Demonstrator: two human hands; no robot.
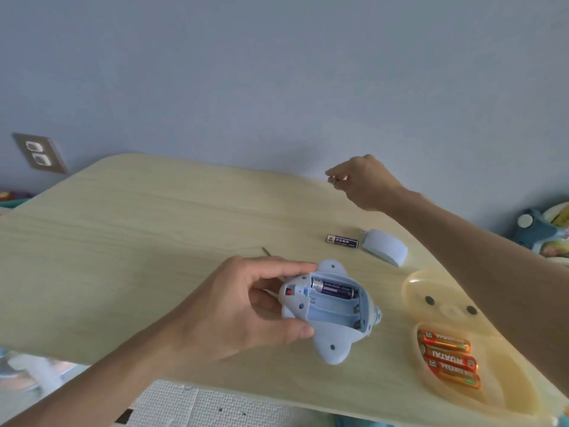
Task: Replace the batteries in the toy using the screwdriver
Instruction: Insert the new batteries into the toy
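A pale blue toy lies belly-up near the table's front, its battery bay open. One dark old battery sits in the top slot; the other slots look bare. My left hand grips the toy's left end. My right hand is raised over the far right of the table, fingers pinched on a small battery-like object whose metal end shows. A loose dark battery lies beside the blue battery cover. The screwdriver shows only its thin shaft tip behind my left hand.
A translucent yellow tray at the table's right edge holds three orange new batteries. The wooden table stands against a blue wall with a socket. Toys lie at the far right, foam mat below.
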